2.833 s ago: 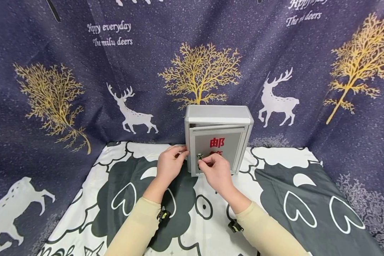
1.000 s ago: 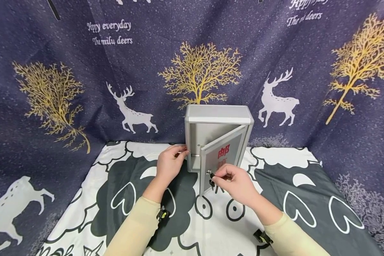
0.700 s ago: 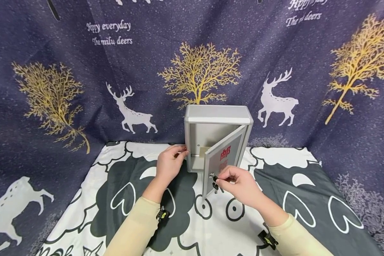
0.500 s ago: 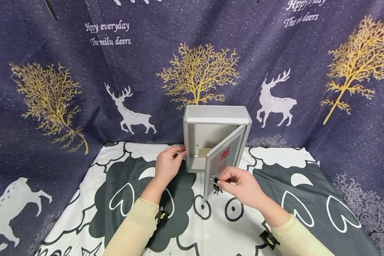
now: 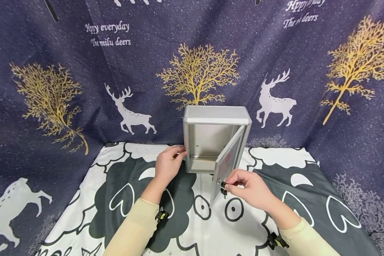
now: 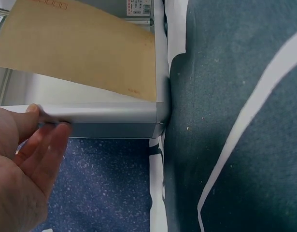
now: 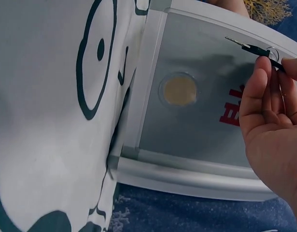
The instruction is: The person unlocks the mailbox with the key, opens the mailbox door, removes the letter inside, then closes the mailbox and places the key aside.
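Note:
A grey metal mailbox (image 5: pixel 216 113) stands upright, its hinged door (image 5: pixel 227 165) swung outward to the right. My left hand (image 5: pixel 168 163) grips the mailbox's left side edge, thumb at the front rim and fingers behind in the left wrist view. My right hand (image 5: pixel 251 188) pinches the black-headed key (image 5: pixel 223 184) at the door's lock. A second key (image 7: pixel 252 48) dangles from the same ring. Inside the box, a brown envelope (image 6: pixel 85 48) shows large in the left wrist view. Red characters (image 7: pixel 231 108) and a round window (image 7: pixel 180 90) mark the door's front.
The mailbox stands on a black-and-white patterned cloth (image 5: pixel 217 234). Close behind it hangs a dark blue curtain (image 5: pixel 166 85) with trees and deer printed on it. The door's lower free corner reaches out over the cloth.
The door has gone from nearly closed to wide open, my right hand moving right and toward me with the key. The envelope came into view, then sank lower. My left hand stays put.

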Tool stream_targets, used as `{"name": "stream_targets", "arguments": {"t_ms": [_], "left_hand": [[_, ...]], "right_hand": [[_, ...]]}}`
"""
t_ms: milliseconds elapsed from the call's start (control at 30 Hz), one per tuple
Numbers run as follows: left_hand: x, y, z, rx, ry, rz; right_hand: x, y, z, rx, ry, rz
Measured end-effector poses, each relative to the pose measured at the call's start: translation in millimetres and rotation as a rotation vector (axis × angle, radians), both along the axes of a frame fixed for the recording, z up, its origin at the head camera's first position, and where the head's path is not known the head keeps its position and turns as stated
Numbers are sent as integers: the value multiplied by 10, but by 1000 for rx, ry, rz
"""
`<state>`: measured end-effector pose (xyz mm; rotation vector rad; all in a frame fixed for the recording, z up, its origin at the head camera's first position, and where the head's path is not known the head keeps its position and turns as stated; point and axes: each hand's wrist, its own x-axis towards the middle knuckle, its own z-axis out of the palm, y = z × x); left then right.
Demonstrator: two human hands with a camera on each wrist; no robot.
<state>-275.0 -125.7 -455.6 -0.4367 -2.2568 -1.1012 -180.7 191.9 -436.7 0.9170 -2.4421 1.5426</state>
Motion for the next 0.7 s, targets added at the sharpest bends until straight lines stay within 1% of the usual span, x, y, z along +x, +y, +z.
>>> {"name": "stream_targets", "arguments": {"t_ms": [100,233,367,500,700], "left_hand": [[4,3,8,2,-3,3],[18,11,18,0,-11,7],[28,15,23,-5,-14,9],[27,13,25,-3,-14,7],[23,13,20,0,-30,8]], "right_hand": [[8,48,6,2,6,11],[10,123,6,-20,15,53],[15,208,6,-53,5,95],[28,285,28,-50,-1,109],[15,408,57,-47,-2,155]]}}
